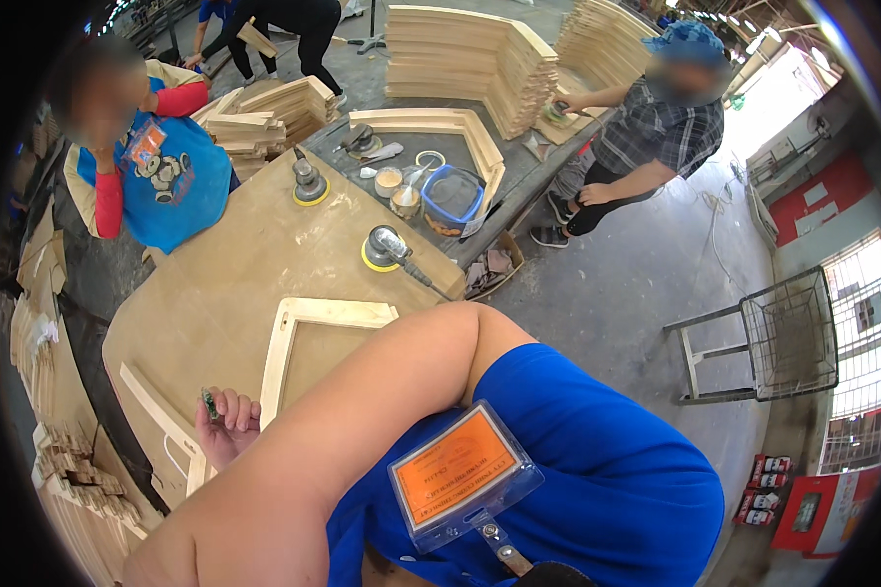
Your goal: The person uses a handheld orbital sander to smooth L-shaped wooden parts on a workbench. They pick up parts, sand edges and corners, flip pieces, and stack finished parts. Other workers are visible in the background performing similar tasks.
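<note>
My left hand (229,425) shows past my bent right arm, its fingers closed on a small dark green object (208,402) whose kind I cannot make out. Beside that hand lies an angled pale wooden frame (276,357) on the brown board-topped table (235,254). A loose wooden strip (157,403) is just left of the hand. My right forearm (362,411) crosses the lower picture toward the lower left; the right hand is beyond the edge. Farther along the tabletop, two sanders with yellow pads stand apart: one sander (308,183) and another sander (387,249).
A blue-rimmed tub (452,194) and small pots (405,202) stand on the far table. A co-worker in a blue apron (174,191) is at the left; another in a plaid shirt (661,132) works beside stacked frames (450,59). A metal rack (788,333) stands right.
</note>
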{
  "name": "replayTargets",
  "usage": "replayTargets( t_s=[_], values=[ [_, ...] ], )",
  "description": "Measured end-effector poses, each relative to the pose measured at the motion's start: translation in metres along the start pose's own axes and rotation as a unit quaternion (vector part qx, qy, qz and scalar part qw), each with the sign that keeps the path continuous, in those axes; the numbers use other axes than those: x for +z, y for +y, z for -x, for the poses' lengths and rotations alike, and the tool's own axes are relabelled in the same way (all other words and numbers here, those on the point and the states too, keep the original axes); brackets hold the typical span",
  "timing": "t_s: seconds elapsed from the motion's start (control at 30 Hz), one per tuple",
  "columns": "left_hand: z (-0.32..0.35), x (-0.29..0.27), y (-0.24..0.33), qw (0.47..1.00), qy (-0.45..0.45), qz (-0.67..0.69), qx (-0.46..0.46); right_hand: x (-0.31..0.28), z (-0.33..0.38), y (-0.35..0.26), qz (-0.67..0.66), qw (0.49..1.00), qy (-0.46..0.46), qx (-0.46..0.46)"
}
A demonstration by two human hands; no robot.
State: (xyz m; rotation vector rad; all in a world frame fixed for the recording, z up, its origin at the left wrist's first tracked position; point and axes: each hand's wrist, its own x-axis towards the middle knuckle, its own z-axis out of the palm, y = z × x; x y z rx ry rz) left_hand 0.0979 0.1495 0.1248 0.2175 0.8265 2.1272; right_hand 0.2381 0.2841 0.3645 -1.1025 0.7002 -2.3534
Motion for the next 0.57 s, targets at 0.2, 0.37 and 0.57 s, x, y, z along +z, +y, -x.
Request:
replayTargets(
  t_s=[0.2, 0.37, 0.57],
  values=[
    [-0.003, -0.023, 0.006, 0.999, -0.037, -0.026, -0.018, -0.025, -0.01, 0.012, -0.079, 0.982, -0.148, -0.082],
    [-0.002, -0.029, 0.008, 0.999, -0.05, -0.007, -0.02, -0.026, -0.007, 0.019, -0.146, 0.975, -0.159, -0.051],
    [-0.008, -0.039, 0.005, 0.991, -0.124, 0.033, -0.029, -0.047, -0.026, 0.043, 0.186, 0.981, -0.051, 0.024]
  ],
)
